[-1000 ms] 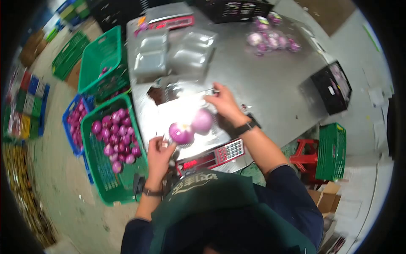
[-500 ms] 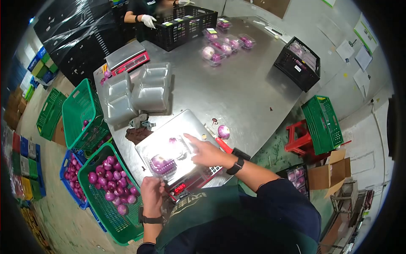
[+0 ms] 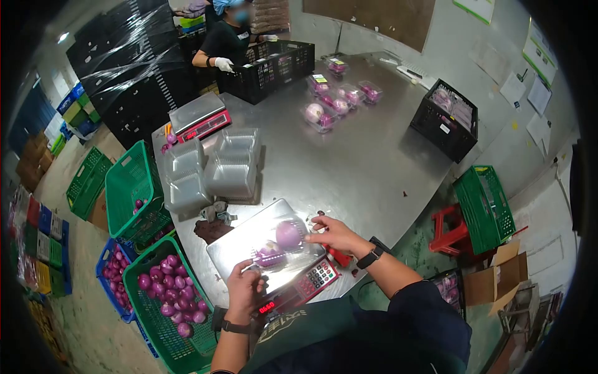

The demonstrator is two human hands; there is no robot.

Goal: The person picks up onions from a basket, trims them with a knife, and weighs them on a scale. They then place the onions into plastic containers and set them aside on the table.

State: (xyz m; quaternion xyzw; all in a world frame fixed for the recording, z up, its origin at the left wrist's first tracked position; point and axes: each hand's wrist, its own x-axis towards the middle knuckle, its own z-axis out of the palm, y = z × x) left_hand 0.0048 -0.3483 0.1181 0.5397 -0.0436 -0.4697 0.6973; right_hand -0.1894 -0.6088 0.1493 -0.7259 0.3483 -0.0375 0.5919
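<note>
A clear plastic clamshell box (image 3: pixel 265 262) with purple onions (image 3: pixel 288 235) in it rests on the steel pan of a digital scale (image 3: pixel 233 255). Its red display is lit. My left hand (image 3: pixel 246 285) has its fingers curled at the box's near left corner. On the opposite side, my right hand (image 3: pixel 339 238) pinches the box's right edge, beside the larger onion. Part of a red-handled tool (image 3: pixel 338 257) shows by the scale, below my right hand.
Stacked empty clear boxes (image 3: pixel 233 165) and a second scale (image 3: pixel 199 118) stand left. Packed onion boxes (image 3: pixel 336 103) sit further back. A co-worker (image 3: pixel 227 47) in white gloves handles a black crate (image 3: pixel 268 75). Green crates (image 3: pixel 140 293) with loose onions flank the table; another black crate (image 3: pixel 445 121) stands right.
The onion that lay on the table right of the scale is gone from there, and a large onion now shows in the box. Both hands have come to the box's edges; the view has tilted up.
</note>
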